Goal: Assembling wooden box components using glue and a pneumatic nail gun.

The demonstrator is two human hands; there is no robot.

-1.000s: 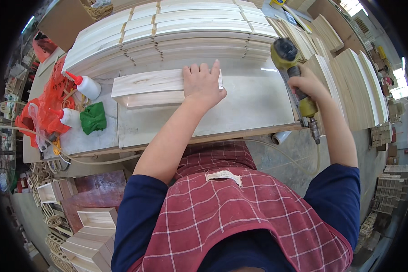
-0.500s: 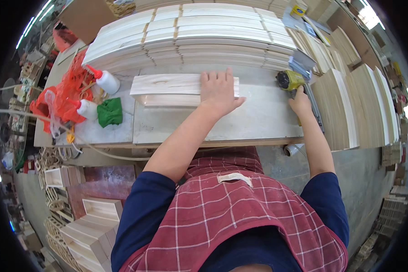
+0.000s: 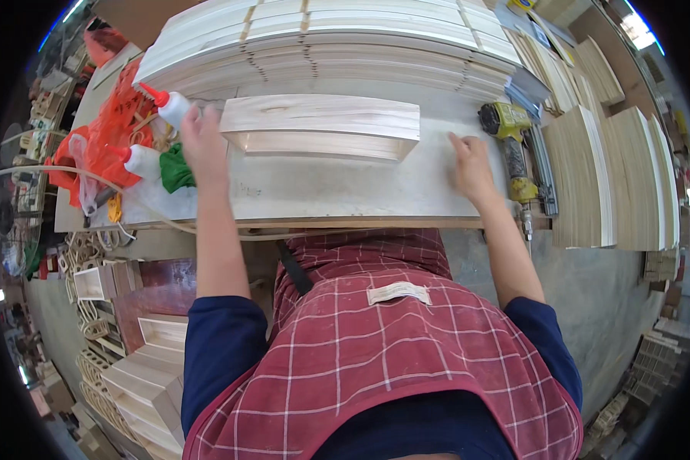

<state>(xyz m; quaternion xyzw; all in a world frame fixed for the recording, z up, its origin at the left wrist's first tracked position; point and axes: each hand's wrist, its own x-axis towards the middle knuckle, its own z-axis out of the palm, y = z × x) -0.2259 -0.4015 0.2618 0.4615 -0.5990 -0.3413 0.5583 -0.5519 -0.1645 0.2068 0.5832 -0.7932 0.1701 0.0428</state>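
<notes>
A long, pale wooden box lies on the worktable, its open side toward me. Beside its left end is my left hand, smeared by motion, with the fingertips at a white squeeze bottle with a red nozzle. Whether they grip the bottle cannot be made out. My right hand hovers off the box's right end, empty, index finger out and the others loosely bent. To its right, a yellow-green and black nail gun lies on the table, apart from the hand.
Behind the box are stacked pale boards; more board stacks stand at the right. A second squeeze bottle, a green cloth and a red plastic bag lie at the left. An air hose crosses the front edge.
My left hand has left the box and moved left to the squeeze bottle. My right hand has let go of the nail gun and shifted left. The view has shifted slightly.
</notes>
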